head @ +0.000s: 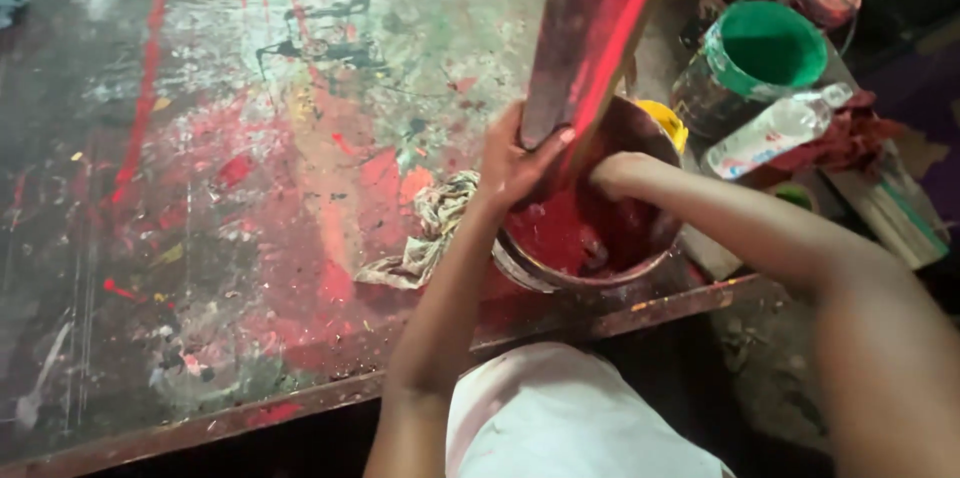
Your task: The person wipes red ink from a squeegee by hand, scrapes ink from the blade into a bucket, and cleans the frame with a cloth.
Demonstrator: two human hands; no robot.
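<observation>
We grip a long flat wooden board (pixel 590 28), streaked with red paint, in our left hand (pixel 515 163); the fingers are wrapped around its lower end, and the board rises steeply toward the far edge of the table (pixel 200 238). Its foot stands over a round red paint bucket (pixel 585 228) that sits near the table's near right corner, just inside the rusty front rim. Our right hand (pixel 615 173) reaches down into the bucket's mouth; its fingers are curled and turned away from us, so we cannot tell whether they pinch anything.

Just left of the bucket, touching its side, lies a crumpled stained rag (pixel 430 233). The tabletop itself is smeared with red, green and white paint. Beyond the bucket, toward the far right corner, stands a green paint can (pixel 760 58), with a small yellow lid (pixel 668 123) peeking between it and the bucket. A clear plastic bottle (pixel 775 133) lies tilted beside the green can, resting against a dark red cloth (pixel 850 138).
</observation>
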